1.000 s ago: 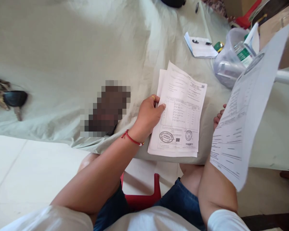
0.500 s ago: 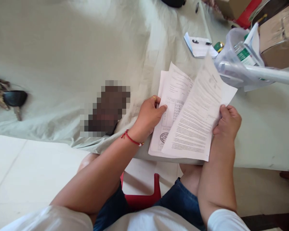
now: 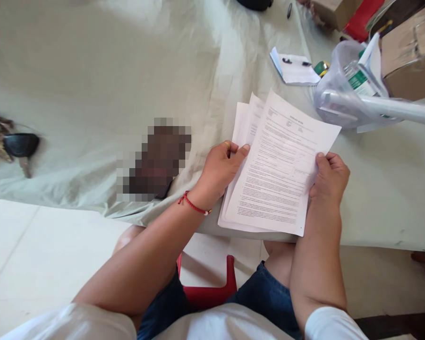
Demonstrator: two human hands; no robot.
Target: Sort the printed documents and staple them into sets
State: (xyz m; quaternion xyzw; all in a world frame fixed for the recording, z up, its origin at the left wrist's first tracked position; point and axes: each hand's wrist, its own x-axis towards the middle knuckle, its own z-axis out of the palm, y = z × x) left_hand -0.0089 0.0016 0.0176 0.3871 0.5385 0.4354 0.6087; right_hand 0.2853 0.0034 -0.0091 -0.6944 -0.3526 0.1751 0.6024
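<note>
Evidently printed sheet (image 3: 281, 165) text too small to read

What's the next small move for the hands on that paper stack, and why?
Probably square the top sheet onto the stack. It lies skewed, with lower pages fanned out past its upper left edge. The left hand pins the left edge and the right hand grips the right, so a small nudge left would likely align them.
</note>
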